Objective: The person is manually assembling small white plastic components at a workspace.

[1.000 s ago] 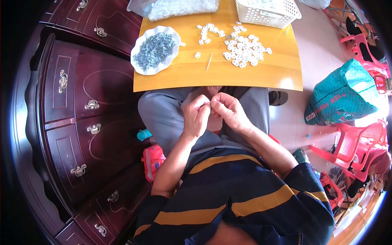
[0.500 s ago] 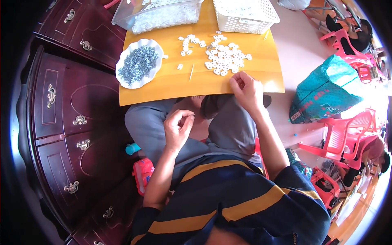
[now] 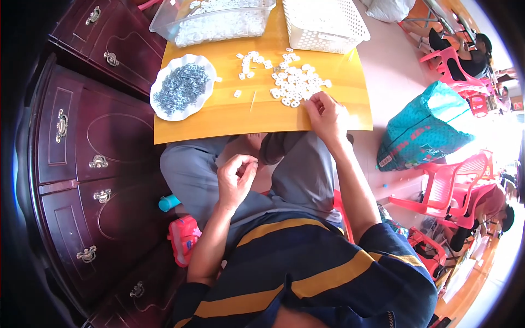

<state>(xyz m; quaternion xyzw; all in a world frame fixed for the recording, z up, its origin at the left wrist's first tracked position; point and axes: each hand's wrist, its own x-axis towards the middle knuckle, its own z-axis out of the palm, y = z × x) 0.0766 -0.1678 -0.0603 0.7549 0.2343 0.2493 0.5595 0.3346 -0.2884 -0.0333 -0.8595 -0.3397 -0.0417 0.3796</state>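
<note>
My right hand (image 3: 328,116) rests at the near right part of the yellow table (image 3: 208,124), fingers bent together at the edge of a pile of small white plastic pieces (image 3: 295,85). Whether it grips one of them is hidden. Over my lap, short of the table edge, my left hand (image 3: 236,177) is closed in a pinch; a tiny item may sit at its fingertips, too small to name. A white wavy-rimmed dish (image 3: 158,106) full of small grey metal screws or nails (image 3: 183,87) stands at the table's left. A thin pale stick (image 3: 252,101) lies between dish and pile.
At the table's far side stand a clear bin (image 3: 219,30) of white pieces and a white perforated basket (image 3: 328,41). A dark red cabinet (image 3: 120,131) lines the left. A teal bag (image 3: 421,128) and pink chairs (image 3: 437,186) are on the right, with people beyond.
My right hand has moved slightly up and its fingers now meet the near edge of the white pile. My left hand keeps its pinch. The whole view has shifted a little.
</note>
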